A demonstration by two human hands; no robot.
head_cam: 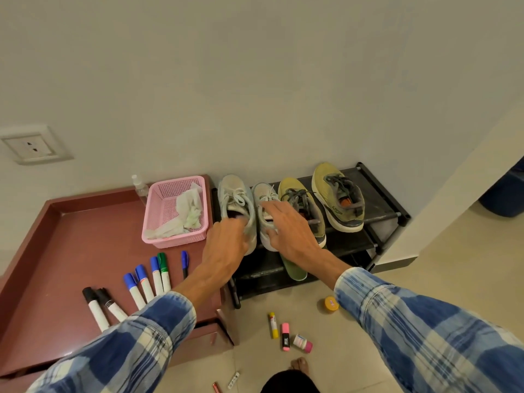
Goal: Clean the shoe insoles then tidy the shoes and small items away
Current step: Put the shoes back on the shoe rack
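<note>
Head camera, looking down at a low black shoe rack [380,219] against the wall, right of centre in the frame. Four shoes sit toe-to-wall on its top shelf: a pale shoe [235,199] at the left end, a second pale shoe [265,194] just beside it, then two yellow-green shoes [337,194] further right.

The left hand [226,242] is at the heel of the pale shoe with its fingers curled over the heel rim, gripping it, though motion blur softens the detail. The right hand [289,228] lies over the second pale shoe with fingers spread and fairly straight, thumb down beside the heel. It looks like a pressing or steadying touch, not a closed grip. Judging by this, both hands are lining up the pair side by side on the shelf.

A green insole [293,268] pokes out from the lower shelf, below the right hand, so it is probably not back in its shoe yet.

Left of the rack is a red-brown table [71,251]. On it stand a pink basket [175,239] holding crumpled wipes [190,214], with a spray bottle [140,188] behind it, all close at hand for cleaning. Markers [141,285] and a pen [184,262] lie loose in front.

On the floor at lower centre lie a yellow tape roll [331,304], a glue stick [273,324], a pink highlighter [285,336] and a small bottle [302,343], not yet tidied away.
</note>
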